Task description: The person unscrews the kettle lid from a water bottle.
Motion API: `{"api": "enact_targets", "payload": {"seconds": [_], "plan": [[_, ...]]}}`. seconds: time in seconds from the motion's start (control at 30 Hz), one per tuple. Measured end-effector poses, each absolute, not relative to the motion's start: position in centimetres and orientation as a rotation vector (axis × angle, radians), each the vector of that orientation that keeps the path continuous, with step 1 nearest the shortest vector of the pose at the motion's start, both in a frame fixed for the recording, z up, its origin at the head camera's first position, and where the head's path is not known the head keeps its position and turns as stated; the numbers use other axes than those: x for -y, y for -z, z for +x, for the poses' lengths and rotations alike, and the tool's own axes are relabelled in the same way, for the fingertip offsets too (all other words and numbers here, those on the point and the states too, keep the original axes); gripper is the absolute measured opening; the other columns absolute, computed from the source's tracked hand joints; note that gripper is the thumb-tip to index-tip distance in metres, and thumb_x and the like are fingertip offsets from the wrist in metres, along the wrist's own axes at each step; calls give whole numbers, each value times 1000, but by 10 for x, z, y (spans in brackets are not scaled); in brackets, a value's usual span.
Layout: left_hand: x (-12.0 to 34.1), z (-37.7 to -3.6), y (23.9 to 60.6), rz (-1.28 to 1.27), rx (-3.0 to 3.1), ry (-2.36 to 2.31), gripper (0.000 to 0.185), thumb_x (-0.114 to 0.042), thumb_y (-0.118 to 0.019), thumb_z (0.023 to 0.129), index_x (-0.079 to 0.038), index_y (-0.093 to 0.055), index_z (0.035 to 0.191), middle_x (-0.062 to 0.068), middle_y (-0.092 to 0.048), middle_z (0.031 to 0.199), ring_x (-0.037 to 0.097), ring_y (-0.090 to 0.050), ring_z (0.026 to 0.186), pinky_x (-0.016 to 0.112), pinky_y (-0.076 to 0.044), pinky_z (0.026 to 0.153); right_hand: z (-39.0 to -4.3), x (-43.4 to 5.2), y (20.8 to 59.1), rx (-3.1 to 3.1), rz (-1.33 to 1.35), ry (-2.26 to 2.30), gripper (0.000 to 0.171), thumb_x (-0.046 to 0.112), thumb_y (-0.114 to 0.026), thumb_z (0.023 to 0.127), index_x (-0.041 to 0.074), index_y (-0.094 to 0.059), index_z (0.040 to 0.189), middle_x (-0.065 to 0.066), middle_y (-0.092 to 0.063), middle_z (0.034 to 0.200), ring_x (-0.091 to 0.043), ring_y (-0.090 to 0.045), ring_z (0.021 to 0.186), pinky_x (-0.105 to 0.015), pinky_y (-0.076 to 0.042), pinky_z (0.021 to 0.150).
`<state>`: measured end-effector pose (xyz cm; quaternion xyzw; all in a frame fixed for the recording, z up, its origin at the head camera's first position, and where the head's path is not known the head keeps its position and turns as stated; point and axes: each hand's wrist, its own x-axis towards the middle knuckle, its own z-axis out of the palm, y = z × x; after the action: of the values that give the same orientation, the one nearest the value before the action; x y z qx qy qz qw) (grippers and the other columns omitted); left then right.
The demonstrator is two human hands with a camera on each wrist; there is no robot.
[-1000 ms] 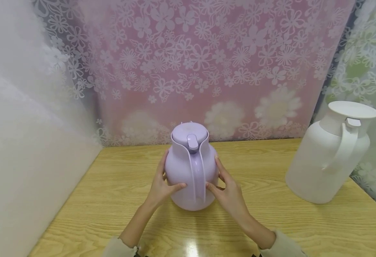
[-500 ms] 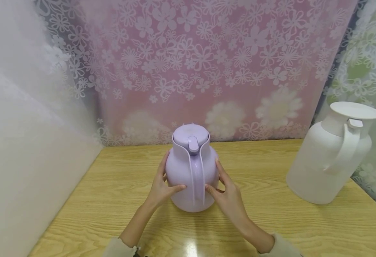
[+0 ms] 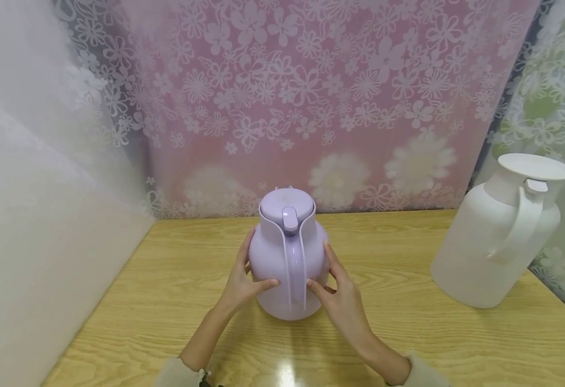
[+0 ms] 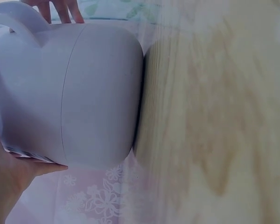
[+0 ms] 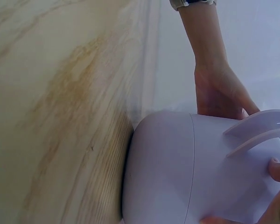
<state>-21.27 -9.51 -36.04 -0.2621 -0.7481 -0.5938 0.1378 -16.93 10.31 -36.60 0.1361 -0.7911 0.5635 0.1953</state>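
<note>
A round lavender thermos jug (image 3: 268, 252) stands upright in the middle of the wooden table, its base right at the tabletop in both wrist views. Its handle (image 3: 296, 269) and the lever (image 3: 290, 217) on its lid face me. My left hand (image 3: 236, 287) grips the jug's left side, thumb across the front and fingers around the flank. On the right side my right hand (image 3: 347, 303) holds it likewise, with the thumb right beside the handle's lower end. The far fingertips are partly hidden behind the body.
A taller white thermos jug (image 3: 495, 242) with a wide top stands at the table's right side, its handle toward me. A pink floral curtain (image 3: 311, 107) hangs behind the wooden table (image 3: 166, 301). A white wall (image 3: 45, 242) rises on the left.
The lavender jug has turned very slightly, its handle's lower end shifting a little left with my right thumb. The head view has shifted a touch. Both hands keep their hold.
</note>
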Motion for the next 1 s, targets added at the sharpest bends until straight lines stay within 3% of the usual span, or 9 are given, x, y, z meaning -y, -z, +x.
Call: {"api": "enact_targets", "payload": {"seconds": [0.2, 0.37, 0.53, 0.63, 0.77, 0.9, 1.0], "plan": [[98, -213, 360, -786, 2155, 1719, 97, -8, -73, 58, -22, -12, 132, 2, -20, 131, 26, -29, 112, 50, -26, 83, -168, -100, 368, 2226, 424, -1533, 71, 23, -60, 73, 25, -18, 131, 1, -19, 132, -24, -34, 109, -31, -43, 70], [99, -214, 362, -811, 2164, 1681, 97, -12, -74, 59, -20, -11, 132, 3, -19, 131, 27, -27, 112, 50, -27, 82, -167, -102, 369, 2273, 414, -1482, 70, 28, -57, 75, 26, -16, 131, 0, -17, 133, -25, -30, 112, -41, -41, 72], [99, -215, 362, -818, 2182, 1654, 98, -12, -74, 58, -20, -9, 132, 3, -18, 131, 26, -26, 114, 50, -28, 82, -165, -105, 364, 2355, 400, -1363, 63, 33, -51, 80, 26, -15, 132, -2, -15, 133, -24, -18, 117, -49, -29, 83], [101, -215, 362, -823, 2203, 1651, 98, -11, -73, 59, -20, -9, 132, 3, -17, 131, 26, -25, 114, 50, -28, 82, -162, -108, 356, 2342, 391, -1360, 54, 32, -48, 82, 24, -23, 130, -1, -17, 133, -24, -16, 118, -51, -21, 86], [104, -215, 362, -836, 2231, 1646, 97, -13, -73, 60, -20, -8, 132, 5, -16, 131, 25, -25, 114, 49, -28, 82, -158, -108, 341, 2194, 479, -1378, 39, 21, -47, 84, 18, -39, 121, 3, -31, 126, -18, -26, 114, -41, -25, 88], [105, -216, 361, -843, 2259, 1646, 96, -15, -72, 62, -22, -6, 132, 5, -14, 131, 25, -24, 114, 49, -26, 83, -154, -104, 329, 2081, 652, -1379, 26, 9, -45, 85, 14, -49, 110, 5, -49, 108, -12, -44, 99, -28, -35, 81], [104, -216, 360, -843, 2269, 1639, 97, -14, -72, 62, -23, -5, 132, 4, -14, 132, 24, -23, 115, 49, -26, 84, -150, -99, 324, 2089, 777, -1527, 22, 7, -39, 87, 11, -52, 104, 2, -56, 97, -13, -51, 88, -26, -40, 74]]}}
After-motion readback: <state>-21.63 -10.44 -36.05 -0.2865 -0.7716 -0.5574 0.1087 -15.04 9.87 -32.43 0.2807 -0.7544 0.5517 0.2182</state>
